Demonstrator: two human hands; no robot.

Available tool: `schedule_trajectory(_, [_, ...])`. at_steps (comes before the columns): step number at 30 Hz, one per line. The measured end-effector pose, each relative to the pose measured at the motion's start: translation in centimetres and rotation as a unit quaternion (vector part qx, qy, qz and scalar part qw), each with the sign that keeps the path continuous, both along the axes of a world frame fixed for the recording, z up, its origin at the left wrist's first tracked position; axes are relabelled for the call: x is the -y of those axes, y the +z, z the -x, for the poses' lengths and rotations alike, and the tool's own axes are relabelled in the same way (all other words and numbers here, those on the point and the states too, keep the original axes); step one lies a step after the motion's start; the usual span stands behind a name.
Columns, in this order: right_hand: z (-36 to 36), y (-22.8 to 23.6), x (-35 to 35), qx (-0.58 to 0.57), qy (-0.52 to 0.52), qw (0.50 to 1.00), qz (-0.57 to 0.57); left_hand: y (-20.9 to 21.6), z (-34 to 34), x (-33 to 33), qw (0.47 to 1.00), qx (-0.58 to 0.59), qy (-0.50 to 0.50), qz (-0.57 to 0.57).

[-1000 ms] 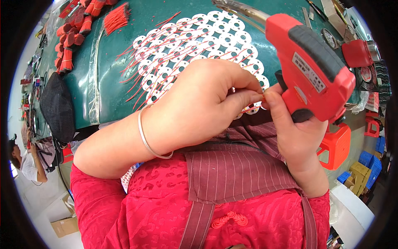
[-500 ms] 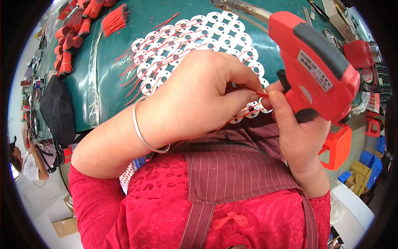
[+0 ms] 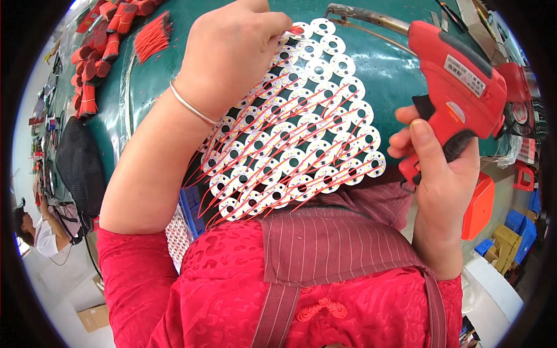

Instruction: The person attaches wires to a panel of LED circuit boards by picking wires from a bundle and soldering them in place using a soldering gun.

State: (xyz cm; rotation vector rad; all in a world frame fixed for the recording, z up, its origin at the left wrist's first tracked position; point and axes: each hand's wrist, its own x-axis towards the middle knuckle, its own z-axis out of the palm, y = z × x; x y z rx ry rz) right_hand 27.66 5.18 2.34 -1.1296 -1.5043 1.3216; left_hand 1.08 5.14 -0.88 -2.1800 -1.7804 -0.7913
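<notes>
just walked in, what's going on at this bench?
A person in a red top and striped apron works over a green table. The right hand grips a red glue gun, its nozzle pointing across the table. The left hand reaches to the far end of a sheet of small white round boards with red wires, fingertips on a red bit there. Bundles of red wire lie at the table's far left.

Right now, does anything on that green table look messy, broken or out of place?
Nothing stands out. The white round discs with red wires lie in neat rows on the green table. The left hand reaches to the far end of them, and the right hand holds a red glue gun clear of them.
</notes>
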Motion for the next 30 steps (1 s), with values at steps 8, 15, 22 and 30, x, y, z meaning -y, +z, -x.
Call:
schedule_trajectory(8, [0.9, -0.3, -0.2, 0.005, 0.033, 0.999, 0.009, -0.2, -0.1, -0.1, 1.000, 0.004, 0.008, 0.017])
schedule_trajectory(15, [-0.1, -1.4, -0.7, 0.015, 0.096, 0.995, 0.014, -0.4, 0.2, 0.1, 1.000, 0.010, 0.009, 0.027])
schedule_trajectory(22, [0.7, -1.5, -0.6, -0.001, 0.075, 0.997, -0.033, -0.5, 0.3, 0.0, 1.000, -0.004, -0.001, 0.019])
schedule_trajectory(30, [0.6, -1.5, -0.8, 0.061, 0.107, 0.991, -0.046, -0.6, 0.3, 0.0, 1.000, -0.013, -0.003, 0.018])
